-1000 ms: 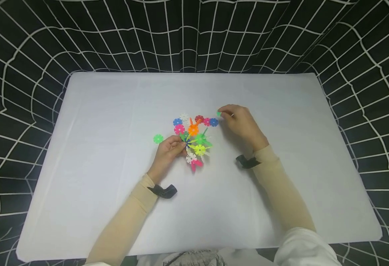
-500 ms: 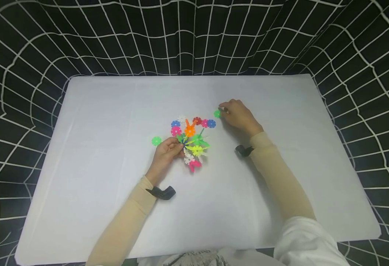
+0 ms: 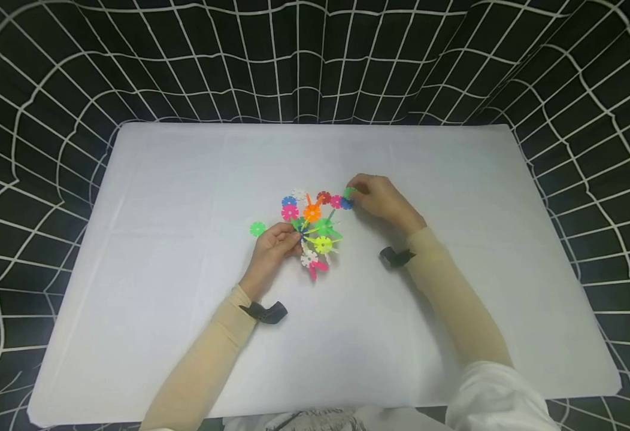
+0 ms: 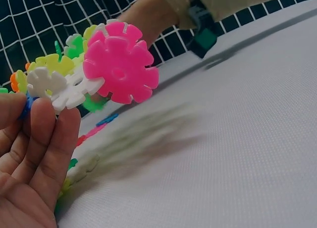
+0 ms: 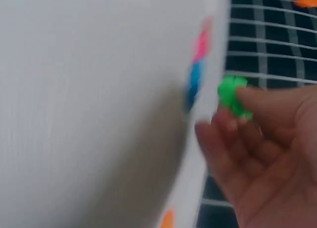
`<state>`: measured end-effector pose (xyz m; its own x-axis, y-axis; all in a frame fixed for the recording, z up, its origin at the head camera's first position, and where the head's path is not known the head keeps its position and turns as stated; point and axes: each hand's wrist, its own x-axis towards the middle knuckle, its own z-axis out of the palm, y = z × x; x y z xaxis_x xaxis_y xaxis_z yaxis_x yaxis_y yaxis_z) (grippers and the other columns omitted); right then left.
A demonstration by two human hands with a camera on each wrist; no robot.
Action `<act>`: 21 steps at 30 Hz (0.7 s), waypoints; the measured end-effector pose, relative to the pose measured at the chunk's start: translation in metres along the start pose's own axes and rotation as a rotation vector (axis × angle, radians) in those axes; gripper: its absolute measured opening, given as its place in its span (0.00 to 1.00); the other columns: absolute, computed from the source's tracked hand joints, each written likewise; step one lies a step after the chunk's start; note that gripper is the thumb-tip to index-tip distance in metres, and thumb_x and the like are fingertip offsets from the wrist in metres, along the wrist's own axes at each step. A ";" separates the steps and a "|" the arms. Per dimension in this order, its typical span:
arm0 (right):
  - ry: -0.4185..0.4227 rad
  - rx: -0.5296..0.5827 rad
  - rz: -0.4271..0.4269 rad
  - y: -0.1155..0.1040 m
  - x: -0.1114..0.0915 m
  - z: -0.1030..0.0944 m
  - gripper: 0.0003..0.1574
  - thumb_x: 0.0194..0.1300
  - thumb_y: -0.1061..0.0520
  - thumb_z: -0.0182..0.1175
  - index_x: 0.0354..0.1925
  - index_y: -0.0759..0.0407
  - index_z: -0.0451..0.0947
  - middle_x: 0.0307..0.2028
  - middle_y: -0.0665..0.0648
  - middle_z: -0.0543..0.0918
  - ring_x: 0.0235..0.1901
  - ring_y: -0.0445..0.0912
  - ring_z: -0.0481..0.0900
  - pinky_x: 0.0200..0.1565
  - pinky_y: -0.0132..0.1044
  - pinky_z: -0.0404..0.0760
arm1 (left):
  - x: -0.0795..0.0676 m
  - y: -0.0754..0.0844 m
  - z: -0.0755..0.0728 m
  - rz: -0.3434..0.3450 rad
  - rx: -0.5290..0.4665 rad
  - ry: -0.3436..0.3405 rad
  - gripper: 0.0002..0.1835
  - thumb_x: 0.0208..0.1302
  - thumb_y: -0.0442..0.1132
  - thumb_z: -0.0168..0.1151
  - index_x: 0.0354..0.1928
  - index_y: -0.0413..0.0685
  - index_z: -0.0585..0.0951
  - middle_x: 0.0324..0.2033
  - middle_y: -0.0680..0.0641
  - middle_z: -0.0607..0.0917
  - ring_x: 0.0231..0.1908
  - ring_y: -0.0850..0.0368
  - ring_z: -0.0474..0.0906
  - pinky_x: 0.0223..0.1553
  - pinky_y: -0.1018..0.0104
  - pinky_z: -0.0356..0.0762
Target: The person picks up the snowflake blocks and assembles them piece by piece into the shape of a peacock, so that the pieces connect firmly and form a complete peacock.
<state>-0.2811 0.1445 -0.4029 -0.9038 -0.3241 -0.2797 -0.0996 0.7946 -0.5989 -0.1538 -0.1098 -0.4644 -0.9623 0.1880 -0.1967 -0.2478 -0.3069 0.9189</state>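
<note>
My left hand (image 3: 273,248) pinches a cluster of interlocked plastic snowflake discs by its dark blue disc. In the head view the cluster shows an orange disc (image 3: 312,212), a yellow disc (image 3: 323,244), green ones and white ones. A large pink disc (image 4: 119,72) juts toward the camera in the left wrist view, raised above the table. Between thumb and fingers, my right hand (image 3: 385,199) pinches a single green snowflake disc (image 5: 232,92). Seen from the head, that disc overlaps a loose blue disc (image 3: 346,204); in the right wrist view the two look apart.
Loose discs lie on the white table (image 3: 185,335): red (image 3: 323,197) and pink (image 3: 336,202) beside the blue one, and another pink disc (image 3: 290,212) near the left fingers. A loose green disc (image 3: 257,228) sits left of that hand. Dark netted curtain (image 3: 315,66) surrounds the table.
The right hand has moved slightly left and nearer the body, bringing its green disc over the loose blue one. That green disc was turned into fuller view midway. The left hand keeps its hold.
</note>
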 end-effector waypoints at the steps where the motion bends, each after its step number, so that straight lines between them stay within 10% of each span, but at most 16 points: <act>1: -0.003 0.058 -0.023 -0.003 -0.005 0.000 0.15 0.73 0.55 0.59 0.55 0.56 0.79 0.50 0.61 0.85 0.49 0.56 0.82 0.57 0.52 0.82 | 0.000 0.000 0.000 -0.001 0.004 0.000 0.05 0.72 0.32 0.57 0.46 0.42 0.75 0.31 0.56 0.86 0.32 0.63 0.82 0.46 0.73 0.85; 21: -0.064 0.220 -0.227 -0.040 -0.039 0.003 0.12 0.70 0.53 0.63 0.50 0.51 0.87 0.47 0.52 0.89 0.49 0.46 0.83 0.56 0.46 0.85 | 0.000 0.000 0.000 -0.004 0.025 -0.001 0.07 0.72 0.33 0.57 0.49 0.40 0.75 0.30 0.56 0.85 0.32 0.63 0.82 0.47 0.72 0.85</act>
<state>-0.2409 0.1238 -0.3704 -0.8403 -0.5172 -0.1626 -0.1967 0.5703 -0.7976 -0.1534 -0.1099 -0.4641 -0.9611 0.1899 -0.2004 -0.2490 -0.2824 0.9264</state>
